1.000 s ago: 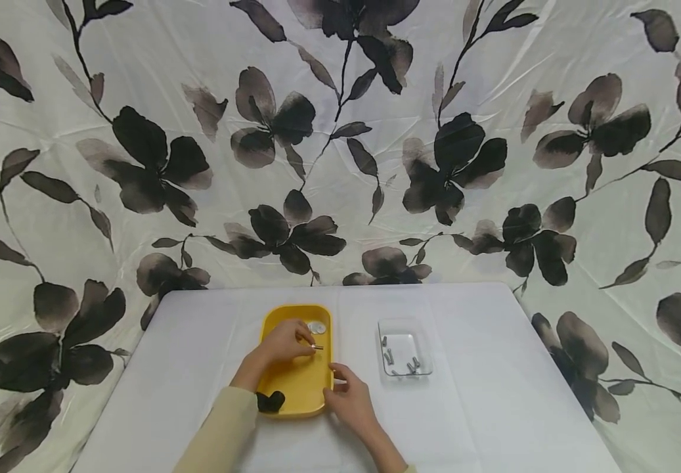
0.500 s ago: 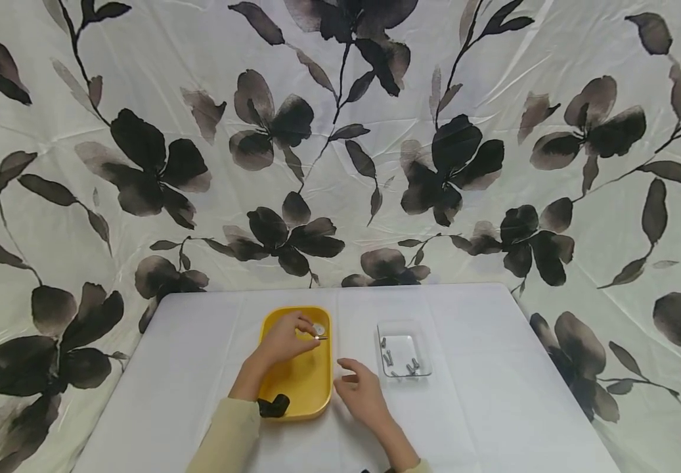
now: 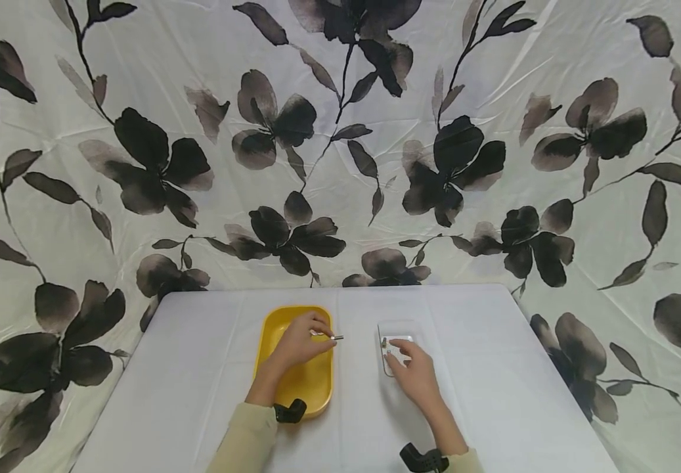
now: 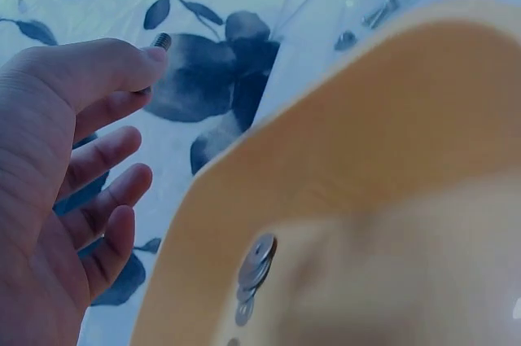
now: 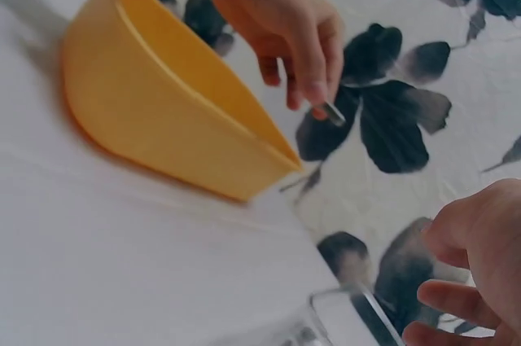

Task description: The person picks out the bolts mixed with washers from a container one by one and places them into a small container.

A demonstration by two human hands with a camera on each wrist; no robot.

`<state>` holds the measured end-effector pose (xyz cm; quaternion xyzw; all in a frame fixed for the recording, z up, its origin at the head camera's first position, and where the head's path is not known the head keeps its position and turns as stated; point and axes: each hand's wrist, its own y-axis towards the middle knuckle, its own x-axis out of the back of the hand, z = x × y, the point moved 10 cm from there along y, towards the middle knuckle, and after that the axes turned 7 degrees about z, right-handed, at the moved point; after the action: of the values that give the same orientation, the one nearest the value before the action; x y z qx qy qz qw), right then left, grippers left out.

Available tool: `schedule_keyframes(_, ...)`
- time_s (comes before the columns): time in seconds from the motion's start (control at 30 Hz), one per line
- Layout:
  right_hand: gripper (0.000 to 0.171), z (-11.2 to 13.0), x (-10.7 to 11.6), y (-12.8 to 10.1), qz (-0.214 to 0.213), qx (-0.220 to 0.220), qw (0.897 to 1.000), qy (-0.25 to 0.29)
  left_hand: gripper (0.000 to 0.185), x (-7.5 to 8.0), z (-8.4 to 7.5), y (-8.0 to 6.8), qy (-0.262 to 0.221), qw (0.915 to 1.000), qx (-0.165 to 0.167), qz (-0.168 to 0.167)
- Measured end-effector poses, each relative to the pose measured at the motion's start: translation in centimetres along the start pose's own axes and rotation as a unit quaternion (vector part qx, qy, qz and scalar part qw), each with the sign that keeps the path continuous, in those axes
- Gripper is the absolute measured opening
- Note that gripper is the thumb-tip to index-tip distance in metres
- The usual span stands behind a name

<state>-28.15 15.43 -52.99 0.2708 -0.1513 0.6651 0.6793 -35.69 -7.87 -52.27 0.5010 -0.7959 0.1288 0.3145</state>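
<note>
Now your left hand (image 3: 297, 343) pinches small bolt (image 3: 337, 337) over right rim of yellow tray (image 3: 269, 328); washers stay inside. Your right hand (image 3: 412, 372), fingers loosely spread, reaches into clear dish (image 3: 389, 326) holding more bolts, right of tray on desk (image 3: 494, 394).

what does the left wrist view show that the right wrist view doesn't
Only the left wrist view looks inside the yellow tray, where flat washers lean against its wall. Only the right wrist view shows the tray's outside wall, the right hand and a corner of the clear box. Both show the left hand pinching a small bolt.
</note>
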Motion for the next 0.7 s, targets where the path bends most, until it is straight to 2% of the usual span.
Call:
schedule_keyframes(0.17,0.033,-1.8,2.0,0.1,-0.012,-0.036,0.999,-0.02,0.009,-0.7,-0.4,0.5,0.021,0.9992,0.031,-0.01)
schedule_keyframes(0.4,0.034,-3.7,3.0,0.1,-0.021,-0.066,0.997,-0.045,0.009,-2.3,-1.7,1.2,0.026,0.9996,0.004,-0.008)
schedule_keyframes(0.6,0.033,-4.9,4.1,0.0,-0.066,-0.093,0.992,-0.054,0.009,-3.8,-2.3,2.0,0.02,0.9997,0.012,-0.006)
schedule_keyframes(0.7,0.036,-5.8,4.3,-0.2,-0.07,-0.114,0.989,-0.056,0.009,-4.6,-2.8,2.5,0.017,0.9998,0.01,0.0)
